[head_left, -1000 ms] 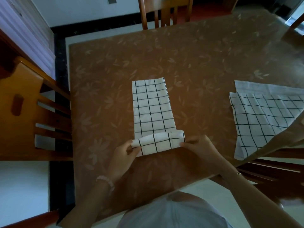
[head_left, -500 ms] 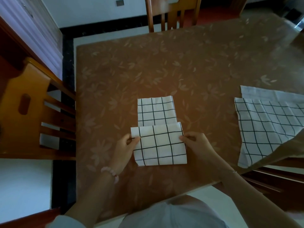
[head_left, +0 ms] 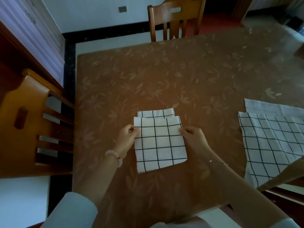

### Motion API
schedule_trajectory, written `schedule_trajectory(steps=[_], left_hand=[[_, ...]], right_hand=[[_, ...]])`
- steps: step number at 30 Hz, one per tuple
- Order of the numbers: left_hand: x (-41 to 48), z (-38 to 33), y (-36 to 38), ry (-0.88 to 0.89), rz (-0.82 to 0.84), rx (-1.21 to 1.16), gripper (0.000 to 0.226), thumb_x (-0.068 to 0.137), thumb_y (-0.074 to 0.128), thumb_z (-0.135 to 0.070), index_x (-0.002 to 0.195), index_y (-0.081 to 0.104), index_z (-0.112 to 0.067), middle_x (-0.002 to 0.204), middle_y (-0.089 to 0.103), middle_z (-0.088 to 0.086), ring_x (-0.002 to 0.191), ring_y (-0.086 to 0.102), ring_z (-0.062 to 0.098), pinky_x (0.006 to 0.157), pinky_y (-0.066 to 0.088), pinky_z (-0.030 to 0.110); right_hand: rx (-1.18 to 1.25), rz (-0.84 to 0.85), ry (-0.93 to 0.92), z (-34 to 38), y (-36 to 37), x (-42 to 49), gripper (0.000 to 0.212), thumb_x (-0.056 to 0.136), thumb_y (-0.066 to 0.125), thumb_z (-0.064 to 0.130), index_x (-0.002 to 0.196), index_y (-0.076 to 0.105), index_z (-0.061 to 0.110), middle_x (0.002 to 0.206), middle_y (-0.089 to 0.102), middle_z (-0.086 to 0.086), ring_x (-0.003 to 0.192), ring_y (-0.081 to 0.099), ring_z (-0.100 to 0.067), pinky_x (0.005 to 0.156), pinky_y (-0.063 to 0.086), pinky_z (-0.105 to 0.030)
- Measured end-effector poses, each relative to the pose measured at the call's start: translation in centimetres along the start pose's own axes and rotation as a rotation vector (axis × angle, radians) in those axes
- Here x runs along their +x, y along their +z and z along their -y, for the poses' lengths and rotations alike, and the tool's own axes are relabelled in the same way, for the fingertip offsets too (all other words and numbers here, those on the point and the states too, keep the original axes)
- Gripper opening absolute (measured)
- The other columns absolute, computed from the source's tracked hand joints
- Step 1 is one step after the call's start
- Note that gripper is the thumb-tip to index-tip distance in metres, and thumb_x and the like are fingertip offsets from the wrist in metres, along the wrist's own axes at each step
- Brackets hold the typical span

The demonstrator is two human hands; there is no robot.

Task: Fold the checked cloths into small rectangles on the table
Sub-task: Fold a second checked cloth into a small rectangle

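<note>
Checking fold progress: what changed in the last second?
Both hands, left hand and right hand, carried the near flap of the folded checked cloth away from the person, from a small roll at the near end until it covers almost the whole strip. Each hand keeps pinching a side edge. The unfolded checked cloth stayed put.

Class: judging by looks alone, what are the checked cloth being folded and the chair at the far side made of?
Checked cloth: thin woven fabric, probably cotton, matte; it creases and lies in soft layers. Chair: apparently solid wood, glossy orange-brown varnish with light reflections.
</note>
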State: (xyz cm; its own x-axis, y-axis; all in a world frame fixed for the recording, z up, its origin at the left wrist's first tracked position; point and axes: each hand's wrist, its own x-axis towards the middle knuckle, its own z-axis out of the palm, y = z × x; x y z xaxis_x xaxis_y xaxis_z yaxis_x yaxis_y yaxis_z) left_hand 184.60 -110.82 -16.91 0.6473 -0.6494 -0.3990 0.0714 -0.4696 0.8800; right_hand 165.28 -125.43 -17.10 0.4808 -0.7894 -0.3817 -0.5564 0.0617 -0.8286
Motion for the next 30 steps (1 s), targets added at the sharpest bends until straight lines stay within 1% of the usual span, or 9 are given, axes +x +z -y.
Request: schedule_trajectory(steps=[3, 5, 9, 12, 14, 20, 23, 26, 30], left_hand=[[1.8, -0.3, 0.0, -0.024, -0.032, 0.011, 0.010, 0.093, 0.056, -0.018, 0.093, 0.061, -0.010, 0.090, 0.066, 0.004, 0.085, 0.060, 0.015, 0.075, 0.048, 0.027], [2.9, -0.5, 0.1, -0.036, -0.050, 0.044, 0.009, 0.092, 0.056, -0.019, 0.088, 0.061, -0.014, 0.087, 0.064, 0.001, 0.081, 0.059, 0.013, 0.071, 0.047, 0.024], [5.3, -0.5, 0.4, -0.065, -0.077, 0.095, 0.009, 0.091, 0.057, -0.020, 0.088, 0.061, -0.013, 0.085, 0.064, 0.003, 0.080, 0.059, 0.016, 0.069, 0.046, 0.028], [6.8, -0.5, 0.7, -0.075, -0.099, 0.115, 0.008, 0.090, 0.057, -0.018, 0.086, 0.063, -0.013, 0.086, 0.067, 0.007, 0.084, 0.062, 0.022, 0.074, 0.050, 0.039], [7.6, -0.2, 0.9, -0.071, -0.122, 0.153, 0.011, 0.089, 0.058, -0.018, 0.085, 0.064, -0.011, 0.085, 0.068, 0.011, 0.080, 0.062, 0.023, 0.074, 0.051, 0.041], [8.7, 0.0, 1.4, -0.020, -0.138, 0.263, 0.012, 0.090, 0.057, -0.024, 0.082, 0.063, -0.017, 0.078, 0.066, 0.008, 0.068, 0.057, 0.018, 0.062, 0.044, 0.031], [8.8, -0.2, 1.7, 0.000, -0.152, 0.346, 0.015, 0.091, 0.055, -0.024, 0.082, 0.062, -0.014, 0.074, 0.063, 0.007, 0.063, 0.052, 0.015, 0.056, 0.039, 0.027], [9.1, 0.0, 1.9, 0.010, -0.159, 0.375, 0.018, 0.091, 0.055, -0.022, 0.080, 0.061, -0.009, 0.065, 0.056, 0.006, 0.054, 0.044, 0.012, 0.051, 0.034, 0.026], [9.2, 0.3, 1.9, 0.024, -0.183, 0.474, 0.018, 0.091, 0.055, -0.026, 0.075, 0.058, -0.018, 0.061, 0.057, 0.002, 0.052, 0.048, 0.015, 0.050, 0.039, 0.030]], right_hand=[[-0.034, -0.006, 0.005, 0.7, 0.3, 1.8, 0.016, 0.092, 0.057, 0.027, 0.087, 0.068, 0.017, 0.081, 0.069, 0.000, 0.073, 0.061, -0.019, 0.061, 0.046, -0.029], [-0.078, -0.015, 0.009, 1.0, 0.5, 2.9, 0.014, 0.092, 0.058, 0.027, 0.090, 0.068, 0.017, 0.079, 0.067, 0.006, 0.070, 0.061, -0.014, 0.059, 0.045, -0.023], [-0.200, -0.037, 0.021, 0.9, 0.8, 5.4, 0.014, 0.089, 0.061, 0.031, 0.092, 0.068, 0.019, 0.080, 0.067, 0.007, 0.073, 0.063, -0.012, 0.060, 0.048, -0.023], [-0.254, -0.043, 0.026, 0.8, 0.9, 7.1, 0.017, 0.087, 0.063, 0.033, 0.094, 0.069, 0.019, 0.083, 0.067, 0.008, 0.074, 0.061, -0.008, 0.061, 0.047, -0.021], [-0.274, -0.057, 0.026, 0.8, 1.0, 8.1, 0.019, 0.086, 0.064, 0.034, 0.096, 0.069, 0.020, 0.084, 0.068, 0.007, 0.076, 0.062, -0.010, 0.063, 0.048, -0.022], [-0.335, -0.088, -0.005, 0.8, 1.2, 9.5, 0.016, 0.087, 0.064, 0.034, 0.092, 0.068, 0.020, 0.079, 0.065, 0.008, 0.067, 0.058, -0.008, 0.056, 0.043, -0.021], [-0.350, -0.093, 0.000, 0.8, 1.4, 9.7, 0.017, 0.088, 0.062, 0.033, 0.090, 0.068, 0.018, 0.076, 0.065, 0.006, 0.066, 0.058, -0.010, 0.058, 0.047, -0.025], [-0.375, -0.102, 0.013, 0.6, 1.6, 9.9, 0.019, 0.089, 0.060, 0.035, 0.091, 0.068, 0.018, 0.078, 0.065, 0.004, 0.067, 0.060, -0.013, 0.058, 0.048, -0.027], [-0.409, -0.114, 0.031, 0.7, 1.9, 10.1, 0.019, 0.089, 0.059, 0.037, 0.089, 0.068, 0.021, 0.081, 0.065, 0.005, 0.069, 0.058, -0.012, 0.051, 0.038, -0.021]])
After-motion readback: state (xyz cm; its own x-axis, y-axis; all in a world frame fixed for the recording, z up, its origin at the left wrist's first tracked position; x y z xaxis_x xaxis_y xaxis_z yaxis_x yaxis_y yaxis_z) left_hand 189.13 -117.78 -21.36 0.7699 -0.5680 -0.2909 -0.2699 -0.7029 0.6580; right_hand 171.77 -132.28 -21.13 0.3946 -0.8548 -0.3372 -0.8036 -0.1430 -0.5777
